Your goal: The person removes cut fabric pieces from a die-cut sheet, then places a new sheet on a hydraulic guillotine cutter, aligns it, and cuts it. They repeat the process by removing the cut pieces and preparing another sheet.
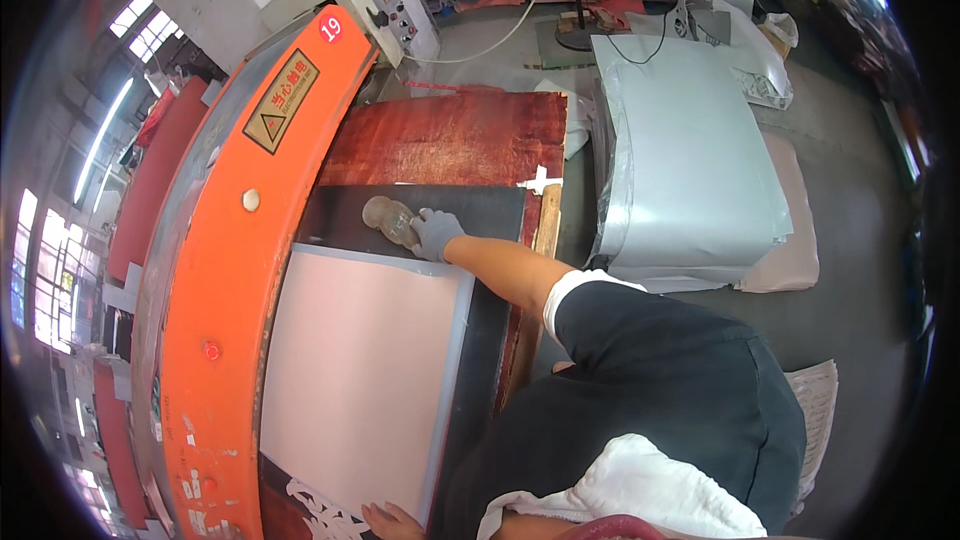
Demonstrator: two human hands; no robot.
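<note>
My right hand point(436, 233), in a grey glove, reaches out over a black board point(330, 210). Its fingers are closed around one end of a translucent bottle-like thing point(390, 220) with a narrow waist, lying on its side on the board. A pale pink sheet point(360, 370), with a grey-blue border along its far and right edges, covers much of the board. At the bottom edge, my bare left hand point(392, 522) is partly in view, fingers stretched out close to the sheet's near edge. White cut-out strips point(322, 502) lie beside it.
An orange machine beam point(262, 240) with buttons runs along the left side of the board. A control box point(375, 0) is behind it. Beyond the board lies a reddish-brown panel point(450, 135). A tall stack of silvery sheets point(690, 150) stands on the right.
</note>
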